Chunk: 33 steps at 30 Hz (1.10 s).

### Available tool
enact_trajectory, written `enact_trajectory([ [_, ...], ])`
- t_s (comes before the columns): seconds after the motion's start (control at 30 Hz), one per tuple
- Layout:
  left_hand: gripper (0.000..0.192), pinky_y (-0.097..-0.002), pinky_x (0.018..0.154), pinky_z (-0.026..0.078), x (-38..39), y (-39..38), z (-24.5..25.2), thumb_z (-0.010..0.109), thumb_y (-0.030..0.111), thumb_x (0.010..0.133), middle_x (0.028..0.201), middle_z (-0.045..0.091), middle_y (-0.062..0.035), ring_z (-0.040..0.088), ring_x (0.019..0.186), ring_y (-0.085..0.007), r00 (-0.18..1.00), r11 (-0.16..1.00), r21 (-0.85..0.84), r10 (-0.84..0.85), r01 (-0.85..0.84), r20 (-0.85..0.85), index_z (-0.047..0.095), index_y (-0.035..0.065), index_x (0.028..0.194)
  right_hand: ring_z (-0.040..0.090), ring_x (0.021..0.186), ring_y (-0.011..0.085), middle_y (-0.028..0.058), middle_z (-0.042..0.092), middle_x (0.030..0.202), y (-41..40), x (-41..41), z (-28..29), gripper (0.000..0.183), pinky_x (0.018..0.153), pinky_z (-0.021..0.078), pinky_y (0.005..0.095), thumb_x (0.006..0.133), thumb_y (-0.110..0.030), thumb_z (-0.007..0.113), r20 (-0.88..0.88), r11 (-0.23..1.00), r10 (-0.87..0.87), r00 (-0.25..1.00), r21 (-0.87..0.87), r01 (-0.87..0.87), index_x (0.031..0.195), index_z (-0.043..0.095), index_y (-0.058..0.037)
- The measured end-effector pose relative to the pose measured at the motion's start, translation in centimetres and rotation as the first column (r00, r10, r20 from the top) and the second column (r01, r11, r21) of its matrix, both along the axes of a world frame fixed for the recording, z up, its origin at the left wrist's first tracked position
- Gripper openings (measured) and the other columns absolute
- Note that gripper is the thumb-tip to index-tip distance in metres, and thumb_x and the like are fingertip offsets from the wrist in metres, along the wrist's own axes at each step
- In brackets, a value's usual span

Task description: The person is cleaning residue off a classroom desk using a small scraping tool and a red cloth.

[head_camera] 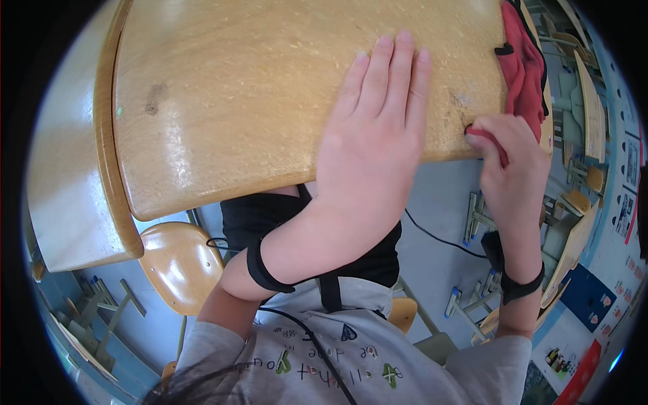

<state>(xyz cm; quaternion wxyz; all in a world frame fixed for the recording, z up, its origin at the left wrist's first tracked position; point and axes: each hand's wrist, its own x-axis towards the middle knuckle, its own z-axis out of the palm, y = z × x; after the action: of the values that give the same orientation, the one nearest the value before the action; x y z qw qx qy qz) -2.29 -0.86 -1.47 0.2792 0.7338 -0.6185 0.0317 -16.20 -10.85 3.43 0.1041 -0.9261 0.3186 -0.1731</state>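
Observation:
My left hand [373, 126] lies palm down on the wooden desk top [243, 96], fingers stretched out and pointing away from me. Nothing is in it. At the desk's right front corner, my right hand [514, 152] is closed on a fold of red cloth with black trim. The rest of the red cloth [525, 66] lies crumpled along the right edge of the desk. Its full shape cannot be made out, and part of it is hidden behind my right hand.
Another desk [66, 152] adjoins on the left. A wooden chair seat [182, 263] stands below the desk's front left. Several desks and chairs line the right side near a wall with posters [628, 202]. Black cables [440, 238] hang by my body.

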Motion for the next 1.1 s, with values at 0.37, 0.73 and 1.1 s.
enact_trajectory([
  [0.37,0.089,-0.0413,0.107,0.038,-0.6,-0.5,-0.7,0.069,0.002,0.049,0.137,0.047,-0.0171,0.045,0.127,-0.0334,0.997,0.994,-0.076,0.083,-0.083,-0.006,0.046,-0.0014,0.134,0.06,0.074,0.0276,0.0097,0.064,0.08,-0.9,0.2,-0.7,0.012,0.066,0.048,0.0349,0.073,0.003,0.066,0.027,0.998,0.054,0.998,-0.03,-0.053,0.084,0.065,-0.0012],
  [0.73,0.085,-0.0416,0.106,0.039,-0.2,-0.2,-0.6,0.07,0.003,0.052,0.138,0.047,-0.0161,0.045,0.127,-0.0335,0.998,0.996,-0.052,0.069,-0.069,-0.01,0.047,-0.0003,0.134,0.059,0.073,0.0258,0.0074,0.065,0.081,-1.6,2.3,-1.9,0.02,0.064,0.0494,0.0335,0.068,0.007,0.067,0.155,0.978,0.15,0.976,-0.17,-0.123,0.086,0.067,-0.0027],
  [1.1,0.098,-0.0409,0.106,0.039,0.1,0.3,-0.4,0.076,0.007,0.042,0.138,0.046,-0.0163,0.045,0.127,-0.0335,0.997,0.999,-0.035,0.03,-0.033,-0.065,0.045,-0.0002,0.135,0.061,0.075,0.0263,0.0084,0.067,0.085,0.1,-0.2,-1.6,0.021,0.066,0.0499,0.0339,0.069,0.008,0.065,0.125,0.985,0.102,0.987,-0.153,-0.082,0.087,0.067,-0.0034],
])
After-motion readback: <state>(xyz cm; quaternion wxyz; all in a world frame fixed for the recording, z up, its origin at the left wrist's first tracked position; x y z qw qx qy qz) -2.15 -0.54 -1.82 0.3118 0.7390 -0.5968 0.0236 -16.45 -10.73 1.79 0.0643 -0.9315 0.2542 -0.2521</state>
